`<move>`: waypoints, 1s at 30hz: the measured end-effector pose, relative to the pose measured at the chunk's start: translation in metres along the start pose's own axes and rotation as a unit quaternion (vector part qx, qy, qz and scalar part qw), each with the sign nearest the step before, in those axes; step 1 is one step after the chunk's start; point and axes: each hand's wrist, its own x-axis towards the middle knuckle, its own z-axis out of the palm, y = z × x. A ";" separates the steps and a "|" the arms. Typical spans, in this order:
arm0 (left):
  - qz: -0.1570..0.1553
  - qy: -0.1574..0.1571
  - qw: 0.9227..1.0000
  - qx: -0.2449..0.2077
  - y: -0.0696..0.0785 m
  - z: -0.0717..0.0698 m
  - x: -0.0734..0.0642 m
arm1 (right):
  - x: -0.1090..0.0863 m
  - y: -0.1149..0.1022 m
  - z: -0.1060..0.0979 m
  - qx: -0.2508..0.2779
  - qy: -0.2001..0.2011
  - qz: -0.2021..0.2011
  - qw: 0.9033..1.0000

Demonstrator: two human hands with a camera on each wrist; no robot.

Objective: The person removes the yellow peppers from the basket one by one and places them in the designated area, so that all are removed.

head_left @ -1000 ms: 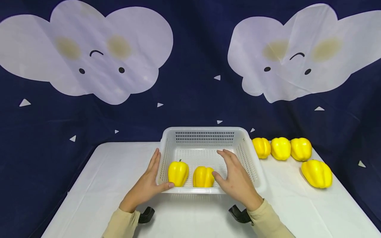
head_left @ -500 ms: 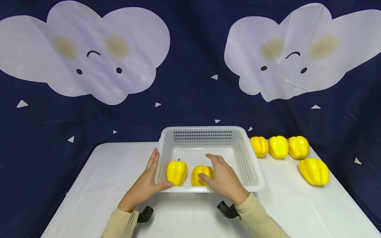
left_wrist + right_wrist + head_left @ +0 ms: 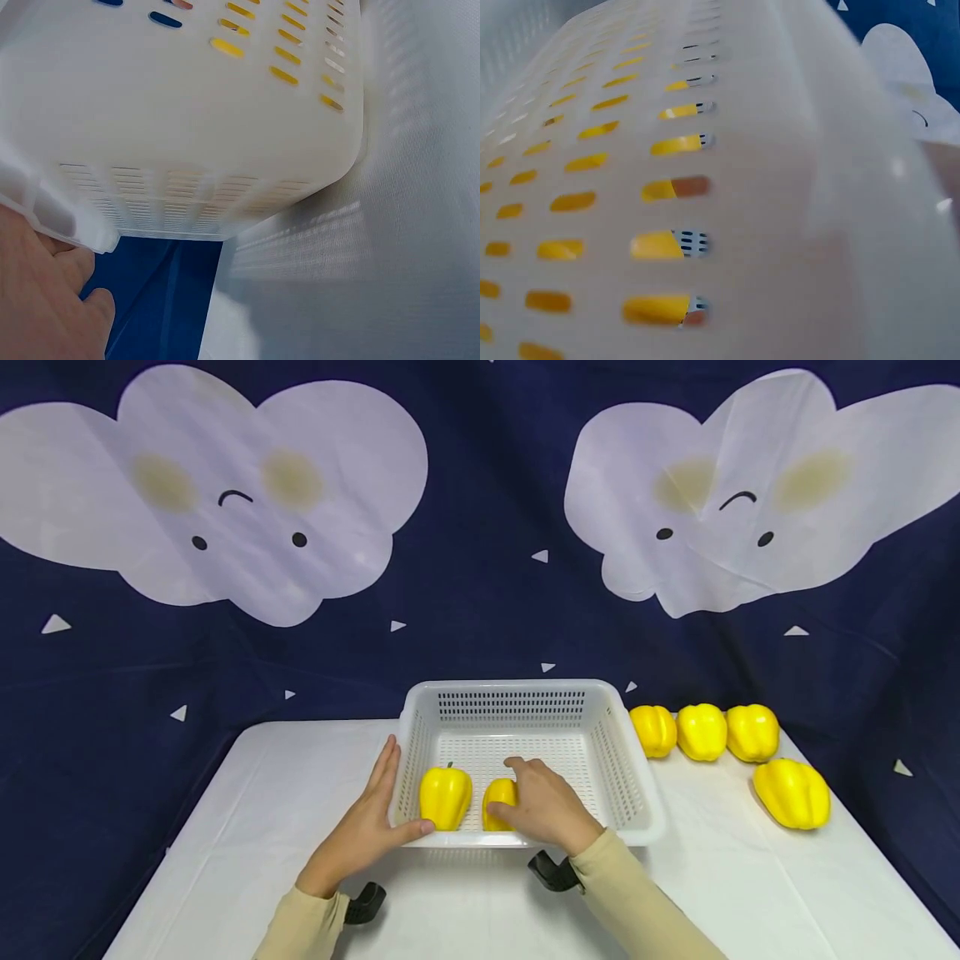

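Observation:
A white plastic basket [image 3: 525, 838] stands on the table. My left hand [image 3: 363, 822] rests at its left front corner, fingers straight along the outer side and thumb on the front rim. In the left wrist view the hand [image 3: 45, 300] touches the rim from outside. Inside the basket, at the front left, is a yellow bell pepper [image 3: 446, 798] with a green stem. To its right my right hand [image 3: 547, 806] holds a second yellow bell pepper [image 3: 497, 797], thumb across its front; the hand hides its right part. Through the slots, the right wrist view shows yellow pepper [image 3: 660, 246].
Several more yellow bell peppers [image 3: 701, 732] stand in a row right of the basket, against the back of the table [image 3: 750, 877]. One pepper [image 3: 792, 793] lies apart, nearer the right edge. Behind hangs a dark blue cloth [image 3: 480, 568] with white clouds.
My right hand has moved left, from beside the right-hand pepper in the basket to around it. The left hand has stayed at the basket's corner.

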 end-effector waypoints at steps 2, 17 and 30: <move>0.001 0.000 1.000 -0.001 0.000 0.000 0.000 | 0.002 -0.001 0.000 -0.001 -0.008 -0.003 1.000; 0.002 0.003 1.000 -0.003 0.000 0.000 0.001 | 0.008 -0.001 0.004 0.011 -0.040 -0.003 0.999; 0.007 0.001 1.000 -0.005 -0.001 0.000 0.001 | 0.008 -0.001 0.005 0.022 -0.040 -0.015 0.999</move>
